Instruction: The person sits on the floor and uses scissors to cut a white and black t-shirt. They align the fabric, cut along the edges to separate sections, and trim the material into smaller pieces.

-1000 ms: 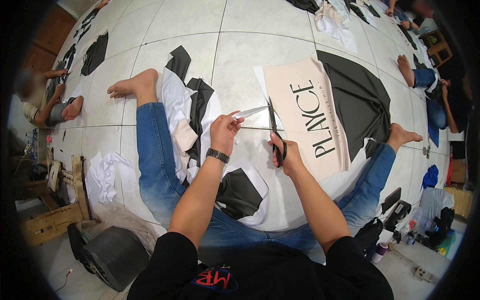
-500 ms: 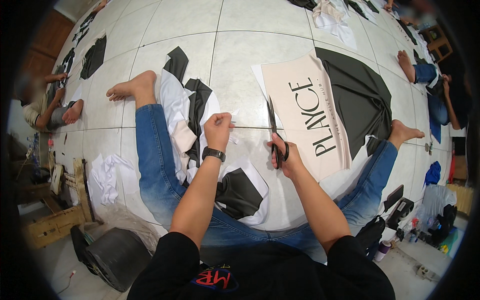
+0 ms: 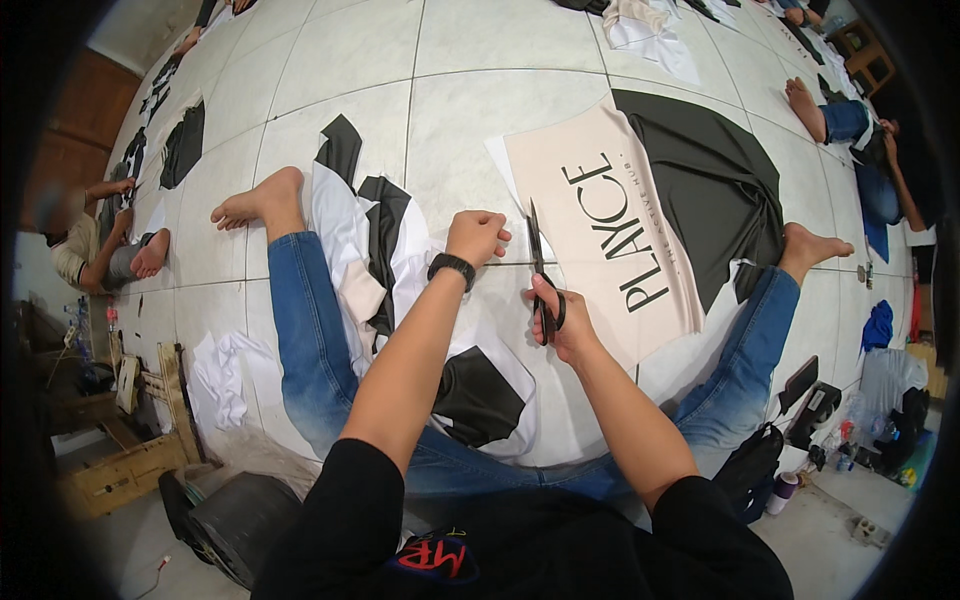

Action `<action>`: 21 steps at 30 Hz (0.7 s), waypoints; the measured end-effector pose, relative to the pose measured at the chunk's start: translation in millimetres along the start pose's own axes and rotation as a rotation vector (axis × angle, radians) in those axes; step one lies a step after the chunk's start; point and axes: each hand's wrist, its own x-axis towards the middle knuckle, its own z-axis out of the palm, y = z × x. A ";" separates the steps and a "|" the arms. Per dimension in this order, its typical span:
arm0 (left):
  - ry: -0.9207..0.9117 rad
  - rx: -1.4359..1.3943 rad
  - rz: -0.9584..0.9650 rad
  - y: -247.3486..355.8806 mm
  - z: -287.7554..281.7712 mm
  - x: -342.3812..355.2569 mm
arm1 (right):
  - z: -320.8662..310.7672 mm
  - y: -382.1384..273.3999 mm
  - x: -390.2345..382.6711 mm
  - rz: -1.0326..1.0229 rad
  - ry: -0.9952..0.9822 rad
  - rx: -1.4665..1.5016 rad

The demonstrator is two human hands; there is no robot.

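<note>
In my right hand [image 3: 566, 322] is a pair of black scissors [image 3: 536, 245], blades pointing away from me and nearly together. The blades lie over the left margin of a beige fabric panel [image 3: 560, 150] with dark printed lettering. A dark grey fabric piece [image 3: 700, 150] spreads out at that panel's right. My left hand [image 3: 478, 238] hovers left of the scissors with its fingers curled closed; whatever they may pinch is hidden. Beside it lies a pile of white, black and beige cloth [image 3: 385, 235]. Nearer my lap rests a black and white cloth piece [image 3: 482, 393].
My outstretched legs frame the tiled floor [image 3: 500, 100]. A white cloth heap [image 3: 232, 375] and a dark round roll [image 3: 250, 520] sit at left, near a wooden frame [image 3: 125, 470]. Other people sit at far left and far right. A phone-like device [image 3: 798, 382] stands by my right knee.
My left hand has moved right, closer to the scissors. My right hand has shifted slightly left and down with the scissors. The view has tilted a little.
</note>
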 end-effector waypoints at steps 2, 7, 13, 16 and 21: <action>-0.055 -0.048 -0.048 6.7 7.1 13.3 | -2.0 -4.3 1.7 0.006 -0.002 -0.015; -0.024 -0.063 -0.028 6.6 21.1 31.0 | -4.2 -5.4 3.3 0.014 0.017 -0.015; 0.001 -0.025 -0.009 3.0 25.7 36.4 | -6.8 -8.2 5.4 0.010 -0.013 0.003; 0.013 -0.013 -0.005 3.9 25.4 35.4 | -6.3 -8.3 6.0 0.013 -0.015 0.008; 0.039 0.025 -0.014 8.9 26.3 33.1 | -6.5 -7.6 6.6 0.007 -0.011 0.009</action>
